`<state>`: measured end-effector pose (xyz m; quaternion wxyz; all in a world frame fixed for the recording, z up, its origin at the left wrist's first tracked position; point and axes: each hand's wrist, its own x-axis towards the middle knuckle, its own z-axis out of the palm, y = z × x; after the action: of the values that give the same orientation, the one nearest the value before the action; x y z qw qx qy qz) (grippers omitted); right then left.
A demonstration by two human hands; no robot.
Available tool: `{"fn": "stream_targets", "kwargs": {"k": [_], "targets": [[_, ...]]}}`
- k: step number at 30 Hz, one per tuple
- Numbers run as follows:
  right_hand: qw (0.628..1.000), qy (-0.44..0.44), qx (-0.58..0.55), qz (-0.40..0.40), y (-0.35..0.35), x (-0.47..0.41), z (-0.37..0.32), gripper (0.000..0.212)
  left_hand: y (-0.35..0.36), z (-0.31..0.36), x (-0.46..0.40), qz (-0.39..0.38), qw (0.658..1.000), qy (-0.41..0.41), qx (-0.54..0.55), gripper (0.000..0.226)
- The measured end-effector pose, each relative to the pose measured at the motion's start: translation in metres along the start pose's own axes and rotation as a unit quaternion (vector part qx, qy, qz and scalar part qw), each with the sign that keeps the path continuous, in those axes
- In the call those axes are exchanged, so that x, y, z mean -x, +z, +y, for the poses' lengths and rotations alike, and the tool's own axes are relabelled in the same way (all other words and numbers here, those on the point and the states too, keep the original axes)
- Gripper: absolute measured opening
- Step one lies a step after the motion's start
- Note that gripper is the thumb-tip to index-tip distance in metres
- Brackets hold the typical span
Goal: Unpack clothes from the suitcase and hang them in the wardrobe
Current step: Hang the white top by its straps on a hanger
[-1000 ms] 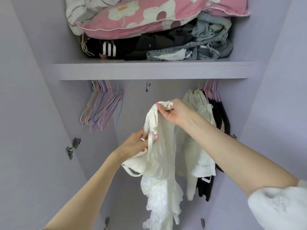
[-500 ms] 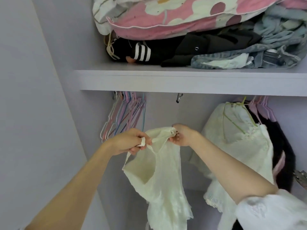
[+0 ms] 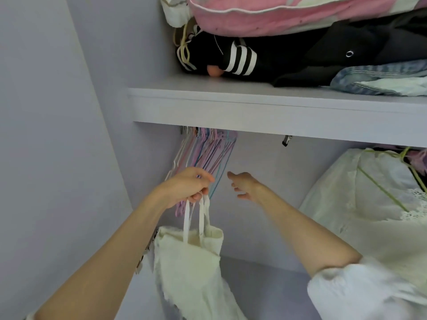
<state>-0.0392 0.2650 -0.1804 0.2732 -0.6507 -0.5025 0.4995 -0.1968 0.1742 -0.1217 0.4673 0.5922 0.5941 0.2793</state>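
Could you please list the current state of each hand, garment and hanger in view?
left hand: shut on the straps of the white garment
right hand: open, empty, reaching toward the hangers
white garment: dangling by its straps, not yet hung
empty hangers: bunched under the shelf, bare
cream dress: already hung on a green hanger
shelf: piled with folded clothes and bedding

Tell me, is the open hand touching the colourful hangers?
Apart. The head view shows bare wardrobe wall between the right hand and the empty hangers; only the left hand, holding the white top, overlaps them.
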Motion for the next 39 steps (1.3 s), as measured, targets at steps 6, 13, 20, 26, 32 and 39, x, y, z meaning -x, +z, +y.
{"fn": "stream_targets", "kwargs": {"k": [6,13,20,26,32,39], "targets": [[0.996,-0.019,-0.078,-0.047,0.034,-0.018,-0.018,0.046,-0.008,-0.007,-0.004,-0.005,0.999,-0.02,-0.034,0.022],[0.968,-0.024,-0.248,-0.024,0.047,-0.024,-0.038,0.022,-0.021,-0.017,0.005,-0.007,0.999,-0.04,-0.032,0.017],[0.958,-0.107,-0.248,0.101,0.011,-0.026,-0.031,0.035,-0.021,-0.023,0.009,-0.011,0.997,-0.064,-0.046,0.025],[0.952,-0.18,-0.226,0.102,-0.026,-0.004,-0.028,0.032,-0.004,-0.021,0.001,-0.006,0.998,-0.05,-0.045,0.032],[0.964,-0.186,-0.143,0.126,-0.051,0.003,0.026,0.033,0.017,-0.016,-0.006,-0.009,0.997,-0.034,-0.066,0.029],[0.955,-0.146,-0.224,0.128,-0.062,0.025,0.105,0.049,0.043,-0.021,-0.013,-0.073,0.989,-0.002,-0.131,0.038]]}}
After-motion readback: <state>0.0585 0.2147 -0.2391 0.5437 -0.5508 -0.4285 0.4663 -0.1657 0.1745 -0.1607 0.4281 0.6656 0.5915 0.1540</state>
